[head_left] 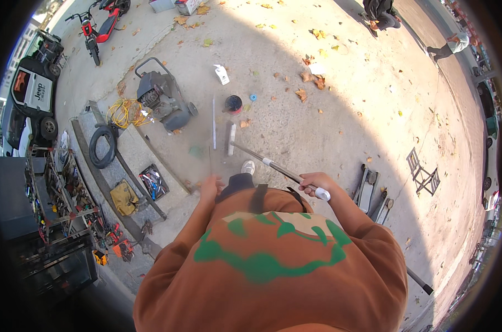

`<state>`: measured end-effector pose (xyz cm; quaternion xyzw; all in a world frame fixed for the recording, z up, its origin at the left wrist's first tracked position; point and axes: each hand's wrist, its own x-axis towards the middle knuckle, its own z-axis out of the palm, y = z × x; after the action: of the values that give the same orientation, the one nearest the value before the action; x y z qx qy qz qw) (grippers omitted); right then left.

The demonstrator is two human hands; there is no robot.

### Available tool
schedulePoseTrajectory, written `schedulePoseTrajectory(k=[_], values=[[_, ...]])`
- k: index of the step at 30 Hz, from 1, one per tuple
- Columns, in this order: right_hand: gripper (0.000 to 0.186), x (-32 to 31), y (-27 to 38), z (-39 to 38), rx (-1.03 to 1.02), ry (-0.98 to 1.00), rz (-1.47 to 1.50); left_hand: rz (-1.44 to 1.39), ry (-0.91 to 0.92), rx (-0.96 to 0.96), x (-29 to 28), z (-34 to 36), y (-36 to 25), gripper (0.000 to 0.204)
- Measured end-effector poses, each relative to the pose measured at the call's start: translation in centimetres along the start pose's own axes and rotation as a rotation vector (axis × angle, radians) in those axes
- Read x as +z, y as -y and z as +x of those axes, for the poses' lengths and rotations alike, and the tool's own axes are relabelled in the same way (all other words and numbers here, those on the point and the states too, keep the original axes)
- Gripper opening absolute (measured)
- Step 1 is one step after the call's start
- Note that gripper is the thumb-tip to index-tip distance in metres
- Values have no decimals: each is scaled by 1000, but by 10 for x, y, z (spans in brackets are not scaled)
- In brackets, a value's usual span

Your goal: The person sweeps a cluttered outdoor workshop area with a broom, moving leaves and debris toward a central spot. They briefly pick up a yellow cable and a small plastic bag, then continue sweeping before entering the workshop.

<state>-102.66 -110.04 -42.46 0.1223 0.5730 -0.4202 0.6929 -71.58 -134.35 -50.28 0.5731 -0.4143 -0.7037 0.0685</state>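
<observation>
The right hand (313, 181) is closed around a long grey pole (262, 160) with a white band near the grip. The pole's long axis runs on a diagonal — from the hand it slopes up and to the left, its far end meeting a flat white head (231, 139) that lies on the concrete ground (345, 110) ahead of the person's white shoe (248, 166). The head itself lies nearly straight ahead-and-back, crosswise to the shaft. A dark bar of the same line shows again low at the right, behind the orange sleeve; whether it is the same pole cannot be told.

The left hand (209, 185) hangs open, fingers loose, holding nothing — it is just above the edge of a clear glass sheet (201, 160) lying on the ground; touching or not, I cannot tell.

Beyond the head lies a thin white strip (214, 119), and beside it a small dark round can (233, 103). To the left stand a grey engine machine (162, 97), a yellow coiled cord (123, 110) and a black tyre (103, 145).
</observation>
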Motion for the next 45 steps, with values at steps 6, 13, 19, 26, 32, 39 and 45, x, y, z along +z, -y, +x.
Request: schedulePoseTrajectory(k=[6,13,19,26,32,39,45], values=[[35,-32,86,35,92,0,-18,-94,-2,21,-5,55,-50,25],[21,-119,227,38,-91,-373,-756,-144,-61,0,0,101,-85,27],[10,-161,272,89,-439,-675,-548,-193,-145,75,35,130,-89,26],[66,-178,332,32,-489,-463,20,-126,-165,44,140,173,-128,30],[55,-196,323,11,-472,-176,278,130,102,210,239,198,-212,33],[6,-200,233,-18,-445,-260,239,506,360,260,325,254,-250,31],[47,-158,148,-84,-274,-444,479,722,474,199,391,273,-270,35]])
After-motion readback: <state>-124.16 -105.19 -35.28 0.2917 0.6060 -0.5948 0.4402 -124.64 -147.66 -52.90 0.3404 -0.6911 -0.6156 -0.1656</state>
